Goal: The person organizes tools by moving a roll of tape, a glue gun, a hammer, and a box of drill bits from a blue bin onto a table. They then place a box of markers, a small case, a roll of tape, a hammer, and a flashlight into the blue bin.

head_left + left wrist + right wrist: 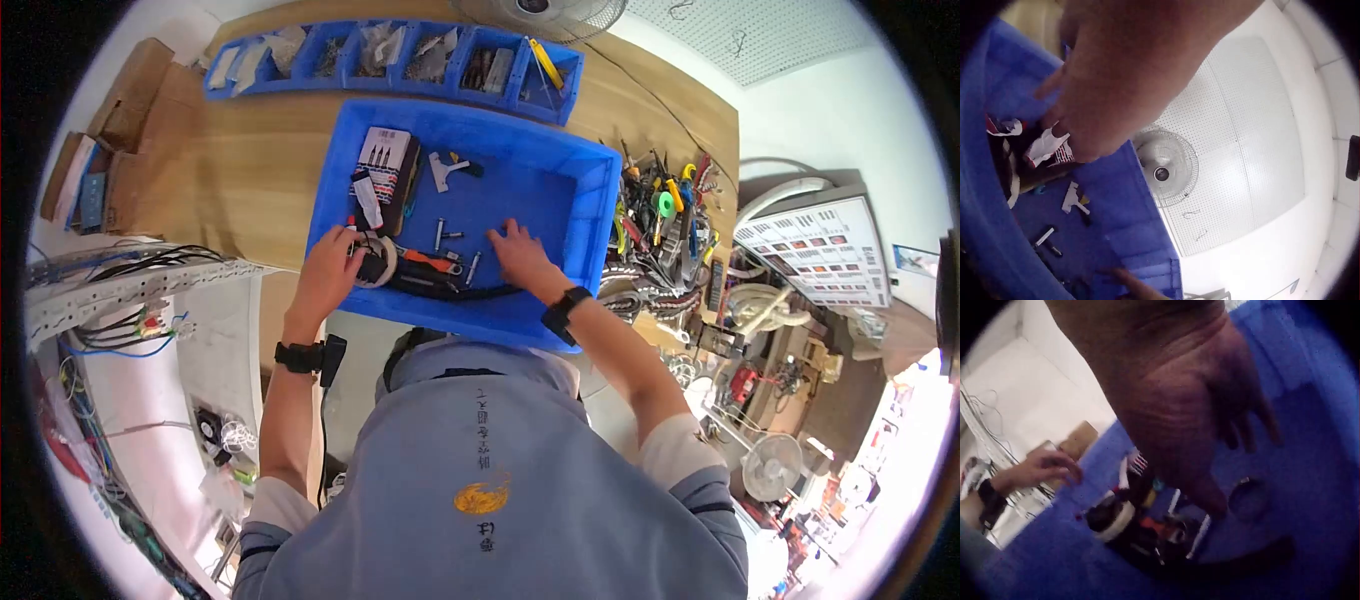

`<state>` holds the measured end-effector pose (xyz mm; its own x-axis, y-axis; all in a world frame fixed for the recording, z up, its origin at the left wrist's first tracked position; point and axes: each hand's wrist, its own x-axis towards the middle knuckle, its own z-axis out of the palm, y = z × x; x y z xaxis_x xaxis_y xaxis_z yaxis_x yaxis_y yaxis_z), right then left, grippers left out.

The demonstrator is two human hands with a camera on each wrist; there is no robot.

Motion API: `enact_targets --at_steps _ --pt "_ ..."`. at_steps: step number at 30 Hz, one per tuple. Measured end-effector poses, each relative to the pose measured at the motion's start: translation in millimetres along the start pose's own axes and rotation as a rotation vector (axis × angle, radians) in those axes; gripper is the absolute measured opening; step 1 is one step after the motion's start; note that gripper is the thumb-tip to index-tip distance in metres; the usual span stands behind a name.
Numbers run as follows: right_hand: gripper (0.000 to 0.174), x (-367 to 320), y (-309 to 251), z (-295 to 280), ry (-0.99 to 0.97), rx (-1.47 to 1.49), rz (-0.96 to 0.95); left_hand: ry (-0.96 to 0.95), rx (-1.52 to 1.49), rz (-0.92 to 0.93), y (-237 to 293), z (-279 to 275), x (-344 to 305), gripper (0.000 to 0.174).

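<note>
My left hand [333, 268] hovers at the left wall of a blue bin [598, 215], fingers loosely bent, beside a roll of pale tape [384, 264] and a white tube [367, 200]. In the right wrist view that left hand [1041, 470] holds nothing. Inside the bin, my right hand [524, 262] reaches down with its fingers spread and relaxed. A small ring-shaped thing [1249, 499] lies by its fingertips in the right wrist view. Close by are a silver rod [473, 268], a metal T-shaped piece [440, 235], an orange-handled tool [432, 261] and a black strip [465, 293].
A box with pen pictures [386, 150] and a white T-shaped scraper [440, 172] lie farther back in the bin. Behind it runs a row of blue parts trays [400, 88]. Many hand tools [672, 225] crowd the table's right. A fan [540, 10] stands at the back.
</note>
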<state>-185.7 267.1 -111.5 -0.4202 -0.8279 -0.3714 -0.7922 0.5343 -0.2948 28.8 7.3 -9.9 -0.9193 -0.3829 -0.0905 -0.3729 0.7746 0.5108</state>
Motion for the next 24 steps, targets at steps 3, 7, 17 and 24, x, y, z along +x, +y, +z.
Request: enact_targets --at_steps 3,7,17,24 --pt "0.053 25 12 26 -0.078 0.003 0.034 0.022 -0.109 -0.03 -21 1 2 0.018" --pt "0.058 22 2 13 -0.1 0.089 0.094 0.077 -0.247 0.08 -39 5 0 0.015" --pt "0.054 39 -60 8 -0.066 -0.194 -0.294 0.136 -0.237 0.222 -50 7 2 0.011" --pt "0.043 57 -70 17 -0.029 -0.303 -0.342 0.16 -0.225 0.258 -55 16 2 0.011"
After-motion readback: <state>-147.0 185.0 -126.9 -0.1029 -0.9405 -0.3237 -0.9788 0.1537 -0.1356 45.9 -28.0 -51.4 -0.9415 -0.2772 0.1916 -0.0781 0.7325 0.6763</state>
